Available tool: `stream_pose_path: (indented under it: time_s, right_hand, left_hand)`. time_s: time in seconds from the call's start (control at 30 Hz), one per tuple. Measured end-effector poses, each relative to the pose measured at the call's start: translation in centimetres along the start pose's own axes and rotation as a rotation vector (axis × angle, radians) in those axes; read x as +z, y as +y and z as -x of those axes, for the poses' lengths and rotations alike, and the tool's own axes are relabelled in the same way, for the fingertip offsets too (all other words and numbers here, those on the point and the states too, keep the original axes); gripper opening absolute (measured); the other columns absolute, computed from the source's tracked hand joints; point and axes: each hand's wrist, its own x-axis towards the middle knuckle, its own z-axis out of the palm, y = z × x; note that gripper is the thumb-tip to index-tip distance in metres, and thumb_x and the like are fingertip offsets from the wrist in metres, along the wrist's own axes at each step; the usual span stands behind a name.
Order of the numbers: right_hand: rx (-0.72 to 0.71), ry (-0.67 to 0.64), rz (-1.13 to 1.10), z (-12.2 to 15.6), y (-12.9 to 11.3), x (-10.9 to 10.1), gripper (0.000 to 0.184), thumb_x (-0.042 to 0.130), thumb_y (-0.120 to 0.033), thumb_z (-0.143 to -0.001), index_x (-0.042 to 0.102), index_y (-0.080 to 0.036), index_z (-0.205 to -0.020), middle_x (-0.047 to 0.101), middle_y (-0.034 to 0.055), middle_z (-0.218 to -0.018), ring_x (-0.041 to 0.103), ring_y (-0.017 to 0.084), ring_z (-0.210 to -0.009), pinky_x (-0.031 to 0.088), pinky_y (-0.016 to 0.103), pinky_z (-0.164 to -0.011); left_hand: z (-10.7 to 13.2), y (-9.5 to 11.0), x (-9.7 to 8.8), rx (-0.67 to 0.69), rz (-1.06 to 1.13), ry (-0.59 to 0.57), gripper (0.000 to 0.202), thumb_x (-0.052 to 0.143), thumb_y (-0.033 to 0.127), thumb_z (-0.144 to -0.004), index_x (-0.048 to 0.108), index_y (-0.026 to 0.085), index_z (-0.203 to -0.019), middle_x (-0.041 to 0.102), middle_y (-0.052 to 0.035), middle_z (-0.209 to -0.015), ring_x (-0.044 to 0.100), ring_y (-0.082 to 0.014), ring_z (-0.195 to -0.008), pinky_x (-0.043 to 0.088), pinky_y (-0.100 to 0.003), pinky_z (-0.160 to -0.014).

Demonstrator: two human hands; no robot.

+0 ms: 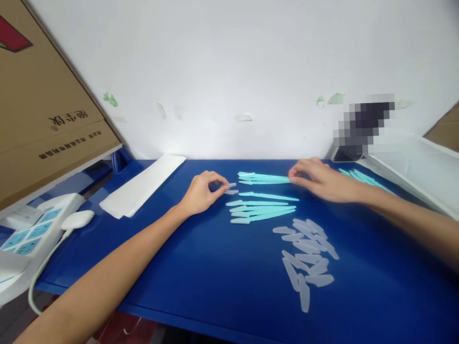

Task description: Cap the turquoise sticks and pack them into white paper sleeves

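Observation:
On the blue table top [203, 264], my left hand [202, 192] pinches a small translucent cap [229, 185] between thumb and fingers; a second cap [231, 192] lies just below it. My right hand [318, 179] grips the end of a bunch of thin turquoise sticks [263, 178] lying flat between the two hands. Below them a row of several turquoise sticks with caps on their left ends [259, 210] lies side by side. A loose pile of several translucent caps [306, 257] sits nearer to me.
More turquoise sticks [361, 180] lie behind my right wrist beside a white tray [423, 173]. A stack of white sheets [141, 186] lies at the left rear. A power strip [34, 226], white plug and cable are left; a cardboard box [32, 99] leans above.

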Motion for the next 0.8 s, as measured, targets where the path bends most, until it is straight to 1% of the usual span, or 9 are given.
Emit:
stream_pose_path:
  time_s: [0.03, 0.1, 0.2, 0.27, 0.33, 0.47, 0.63, 0.8]
  right_hand:
    - [-0.026, 0.056, -0.017, 0.0, 0.1, 0.2, 0.039, 0.039, -0.054, -0.097, 0.061, -0.023, -0.094, 0.063, 0.0108, -0.1, 0.055, 0.03, -0.102, 0.04, 0.044, -0.088]
    - [-0.061, 0.131, -0.041, 0.0, 0.3, 0.6, 0.036, 0.039, -0.052, -0.098, 0.06, -0.022, -0.096, 0.061, 0.0097, -0.097, 0.056, 0.026, -0.092, 0.042, 0.04, -0.084]
    - [-0.082, 0.187, 0.014, 0.1, 0.7, 1.0, 0.033, 0.038, -0.049, -0.101, 0.058, -0.022, -0.098, 0.06, 0.0078, -0.095, 0.057, 0.022, -0.083, 0.042, 0.037, -0.077]
    - [-0.081, 0.182, 0.072, 0.2, 0.8, 1.2, 0.033, 0.036, -0.047, -0.102, 0.057, -0.023, -0.099, 0.062, 0.0074, -0.097, 0.058, 0.022, -0.082, 0.042, 0.036, -0.074]
    - [-0.064, 0.15, 0.104, 0.2, 0.8, 1.4, 0.033, 0.034, -0.047, -0.102, 0.056, -0.023, -0.1, 0.064, 0.007, -0.099, 0.059, 0.022, -0.081, 0.042, 0.036, -0.072]
    - [-0.033, 0.106, 0.122, 0.2, 0.4, 1.7, 0.033, 0.033, -0.048, -0.103, 0.055, -0.024, -0.103, 0.068, 0.0058, -0.098, 0.062, 0.023, -0.082, 0.041, 0.035, -0.07]
    - [-0.006, 0.062, 0.104, 0.3, -0.1, 1.6, 0.034, 0.034, -0.049, -0.102, 0.057, -0.024, -0.102, 0.07, 0.0053, -0.092, 0.063, 0.023, -0.08, 0.04, 0.034, -0.067]
    - [-0.018, 0.067, 0.075, 0.3, -0.5, 1.4, 0.034, 0.036, -0.049, -0.102, 0.058, -0.023, -0.103, 0.07, 0.0056, -0.093, 0.062, 0.022, -0.08, 0.04, 0.034, -0.068]
  left_hand:
    - [0.0, 0.0, 0.0, -0.009, 0.01, 0.026, 0.019, 0.065, 0.037, -0.093, 0.075, 0.021, -0.093, 0.076, -0.0041, -0.096, 0.061, -0.0188, -0.085, 0.046, -0.03, -0.074]
    - [0.0, -0.1, 0.0, -0.036, 0.036, 0.071, 0.017, 0.068, 0.036, -0.092, 0.075, 0.021, -0.093, 0.076, -0.0035, -0.094, 0.061, -0.018, -0.083, 0.046, -0.03, -0.074]
    - [-0.2, -0.4, 0.1, -0.097, 0.092, 0.11, 0.016, 0.071, 0.037, -0.09, 0.076, 0.021, -0.091, 0.077, -0.0025, -0.09, 0.064, -0.0177, -0.082, 0.046, -0.031, -0.076]
    - [-0.3, -0.6, 0.2, -0.126, 0.13, 0.13, 0.017, 0.072, 0.038, -0.089, 0.077, 0.021, -0.09, 0.078, -0.0021, -0.091, 0.067, -0.0179, -0.082, 0.047, -0.031, -0.076]
    - [-0.3, -0.7, 0.2, -0.123, 0.149, 0.145, 0.018, 0.072, 0.038, -0.09, 0.078, 0.022, -0.093, 0.078, -0.0021, -0.093, 0.068, -0.0185, -0.084, 0.047, -0.032, -0.076]
    - [-0.1, -0.3, 0.3, -0.056, 0.128, 0.153, 0.017, 0.07, 0.037, -0.091, 0.079, 0.023, -0.095, 0.079, -0.0021, -0.094, 0.067, -0.019, -0.085, 0.049, -0.032, -0.076]
    - [0.0, 0.2, 0.5, 0.043, 0.076, 0.143, 0.015, 0.07, 0.034, -0.092, 0.078, 0.023, -0.095, 0.079, -0.0024, -0.092, 0.067, -0.0191, -0.084, 0.051, -0.032, -0.076]
    - [0.1, 0.2, 0.7, 0.084, 0.044, 0.144, 0.014, 0.069, 0.032, -0.093, 0.078, 0.022, -0.097, 0.079, -0.0029, -0.091, 0.067, -0.0185, -0.083, 0.051, -0.03, -0.07]
